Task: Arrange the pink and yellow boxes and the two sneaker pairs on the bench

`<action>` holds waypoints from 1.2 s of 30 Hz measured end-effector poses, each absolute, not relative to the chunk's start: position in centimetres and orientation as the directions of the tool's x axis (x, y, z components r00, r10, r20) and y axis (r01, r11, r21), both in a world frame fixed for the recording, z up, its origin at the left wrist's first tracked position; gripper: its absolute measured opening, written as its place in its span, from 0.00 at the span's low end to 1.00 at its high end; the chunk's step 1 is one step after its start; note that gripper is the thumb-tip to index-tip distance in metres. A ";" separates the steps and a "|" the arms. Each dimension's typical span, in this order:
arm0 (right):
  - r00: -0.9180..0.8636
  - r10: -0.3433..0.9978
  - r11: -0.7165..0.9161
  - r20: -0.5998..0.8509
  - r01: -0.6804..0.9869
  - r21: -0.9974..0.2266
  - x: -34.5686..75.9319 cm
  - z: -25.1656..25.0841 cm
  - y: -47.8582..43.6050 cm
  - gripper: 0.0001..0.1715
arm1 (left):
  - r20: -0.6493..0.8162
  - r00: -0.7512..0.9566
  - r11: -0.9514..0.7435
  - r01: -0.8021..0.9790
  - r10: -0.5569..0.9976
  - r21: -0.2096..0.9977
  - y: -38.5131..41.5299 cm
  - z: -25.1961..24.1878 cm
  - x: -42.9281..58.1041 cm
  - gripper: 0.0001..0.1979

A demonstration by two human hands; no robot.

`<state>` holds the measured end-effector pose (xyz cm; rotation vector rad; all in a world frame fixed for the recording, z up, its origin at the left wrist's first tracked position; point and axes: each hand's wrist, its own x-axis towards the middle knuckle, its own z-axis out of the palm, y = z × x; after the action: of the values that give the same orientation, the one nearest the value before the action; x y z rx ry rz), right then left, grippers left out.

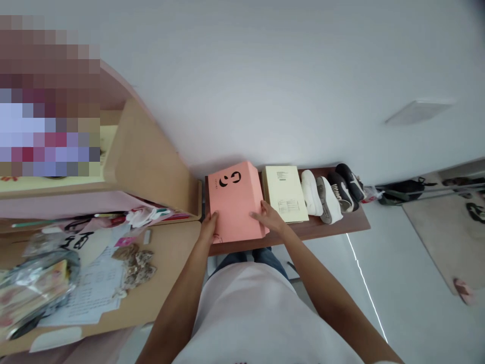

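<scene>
A pink box (235, 212) with black lettering on its top lies at the left end of a narrow dark wooden shelf, against the wall. My left hand (208, 228) grips its lower left edge, the thumb on top. On the opposite side, my right hand (270, 217) holds the right edge, thumb over the top face and fingers along the side. The undersides of both grips are hidden. Right of the pink box sits a cream box (286, 194) with small printed labels, close to my right hand but apart from it.
White shoes (311, 192) and dark shoes (340, 191) stand in a row farther right on the shelf (352, 222). At left is a desk (170, 253) with papers, a scrunchie-like cloth (138, 268) and a plastic-wrapped bundle (41, 293). A pink slipper (464, 290) lies on the floor.
</scene>
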<state>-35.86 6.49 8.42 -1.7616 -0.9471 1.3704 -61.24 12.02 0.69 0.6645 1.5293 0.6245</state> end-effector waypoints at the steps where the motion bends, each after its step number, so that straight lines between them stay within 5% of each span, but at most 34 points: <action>1: 0.142 0.870 -0.487 -0.473 0.095 -0.868 -35.9 8.0 6.7 0.46 | -0.650 -0.043 0.651 0.040 0.759 0.758 12.0 1.0 -61.5 0.24; 6: 0.123 0.849 -0.512 -0.514 -0.047 -0.858 -36.1 4.9 8.3 0.34 | -0.474 -0.036 0.475 0.056 0.880 0.878 12.7 1.9 -61.5 0.22; 16: 0.101 0.801 -0.578 -0.591 -0.130 -0.806 -36.7 1.1 9.6 0.33 | -0.436 -0.085 0.445 0.171 0.896 0.879 14.2 1.7 -62.0 0.22; 30: 0.089 0.771 -0.628 -0.631 -0.054 -0.776 -36.4 0.0 12.1 0.37 | -0.446 -0.097 0.456 0.202 0.890 0.867 15.8 0.5 -61.6 0.20; 36: 0.264 0.789 -0.598 -0.555 0.125 -0.792 -36.6 0.8 11.8 0.54 | -0.313 -0.244 0.392 0.438 0.918 0.809 16.4 2.0 -60.9 0.28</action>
<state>-36.58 11.83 0.83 -1.9129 -0.8258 1.3647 -60.88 16.45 2.01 1.1719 1.8446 0.7515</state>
